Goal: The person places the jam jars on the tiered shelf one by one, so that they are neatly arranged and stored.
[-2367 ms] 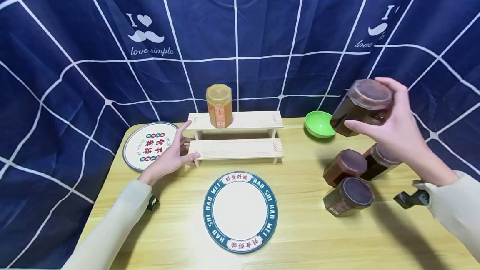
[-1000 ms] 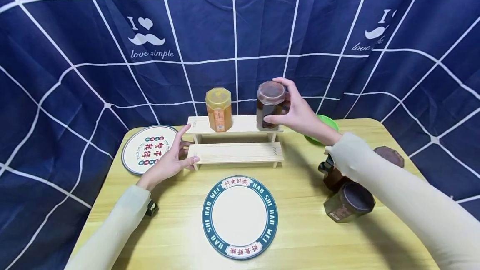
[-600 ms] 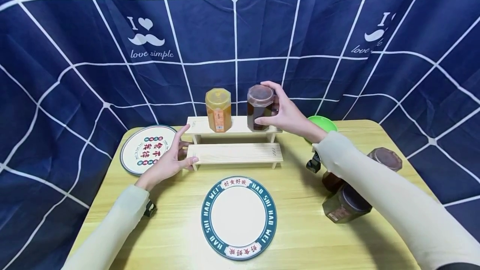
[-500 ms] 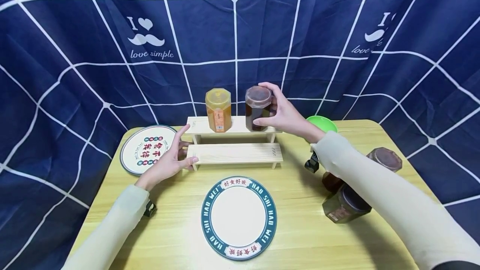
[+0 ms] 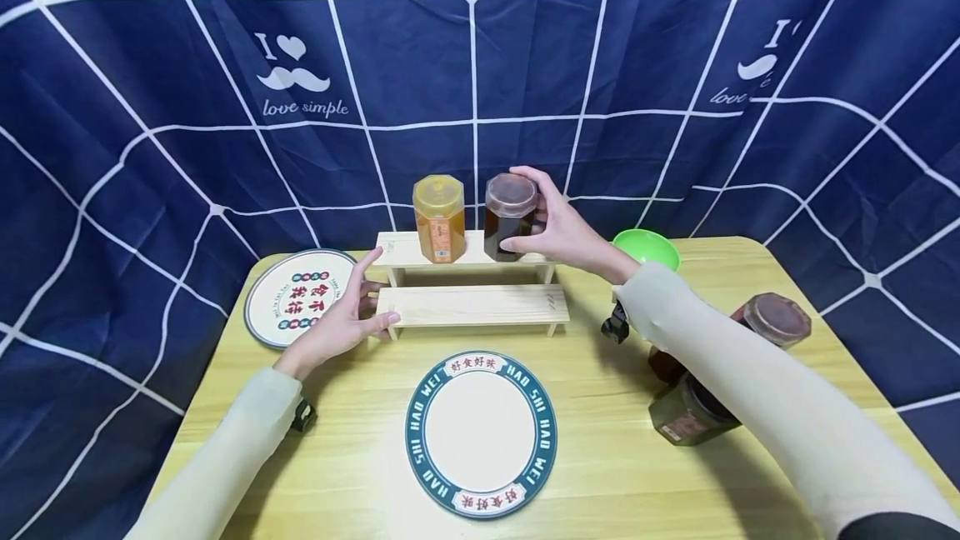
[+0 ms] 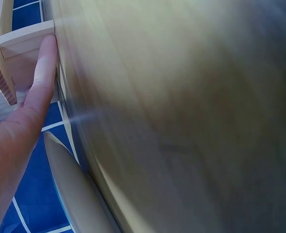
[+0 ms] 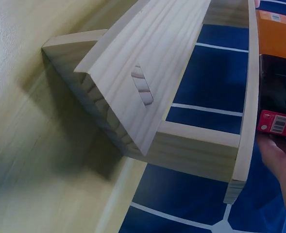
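In the head view, a two-tier wooden rack [image 5: 472,305] stands at the back of the table. My left hand [image 5: 341,323] grips its left end, index finger at the upper shelf and thumb at the lower one; a finger [image 6: 45,68] lies along the wood in the left wrist view. An upright dark jar [image 5: 512,219] stands on the upper shelf, held in my right hand [image 5: 558,227] with the thumb across its front. Close to its left, a jar of orange contents [image 5: 441,223] has a yellow lid. The right wrist view shows the dark jar's red label [image 7: 276,121].
A blue-rimmed plate [image 5: 480,432] lies in front of the rack; another printed plate [image 5: 262,302] is at the left. Behind my right forearm sits a green bowl [image 5: 648,247]. More dark jars, including one with a label [image 5: 686,419], stand at the right, partly hidden by the sleeve.
My right hand has carried the dark jar from above the right side onto the upper shelf, then moved it left toward the orange jar. My left hand stays on the rack.
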The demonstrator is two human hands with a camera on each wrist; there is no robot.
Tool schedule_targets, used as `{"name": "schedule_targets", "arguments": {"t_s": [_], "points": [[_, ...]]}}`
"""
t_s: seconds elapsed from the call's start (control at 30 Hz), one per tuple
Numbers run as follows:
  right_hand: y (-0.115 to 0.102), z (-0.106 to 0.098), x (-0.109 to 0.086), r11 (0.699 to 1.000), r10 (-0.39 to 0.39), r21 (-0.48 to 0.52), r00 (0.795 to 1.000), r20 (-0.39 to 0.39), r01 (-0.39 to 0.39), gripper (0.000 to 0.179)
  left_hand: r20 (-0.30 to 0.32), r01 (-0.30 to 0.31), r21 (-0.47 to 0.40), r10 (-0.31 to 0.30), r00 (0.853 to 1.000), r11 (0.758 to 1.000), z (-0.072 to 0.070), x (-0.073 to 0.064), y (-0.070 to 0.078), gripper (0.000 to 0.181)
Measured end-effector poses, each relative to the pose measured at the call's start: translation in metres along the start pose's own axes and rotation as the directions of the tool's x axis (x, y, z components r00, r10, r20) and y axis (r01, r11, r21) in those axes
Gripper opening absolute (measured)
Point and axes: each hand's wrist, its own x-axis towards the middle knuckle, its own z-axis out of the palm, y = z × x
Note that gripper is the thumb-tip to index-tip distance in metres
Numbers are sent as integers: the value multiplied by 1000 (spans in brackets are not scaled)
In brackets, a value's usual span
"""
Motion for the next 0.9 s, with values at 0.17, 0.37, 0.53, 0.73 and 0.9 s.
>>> {"name": "schedule_targets", "arguments": {"t_s": [0.17,0.37,0.53,0.73,0.9], "points": [[-1,1,0,1000,7,-14,1000,3,-6,106,1,3,-11,-3,1000,1000,0,-1,-1,107],[-1,1,2,1000,11,-8,1000,22,-11,108,2,1,-23,-1,1000,1000,-2,-3,0,108],[-1,1,3,1000,9,-1,999,32,-9,111,2,-5,-19,5,1000,1000,-3,-3,-1,108],[0,3,4,1000,-11,-2,999,49,11,111,1,-8,-20,8,1000,1000,-3,-4,-3,108],[1,2,3,1000,0,-18,998,59,1,111,10,-9,-3,9,1000,1000,-2,-4,-2,106]]}}
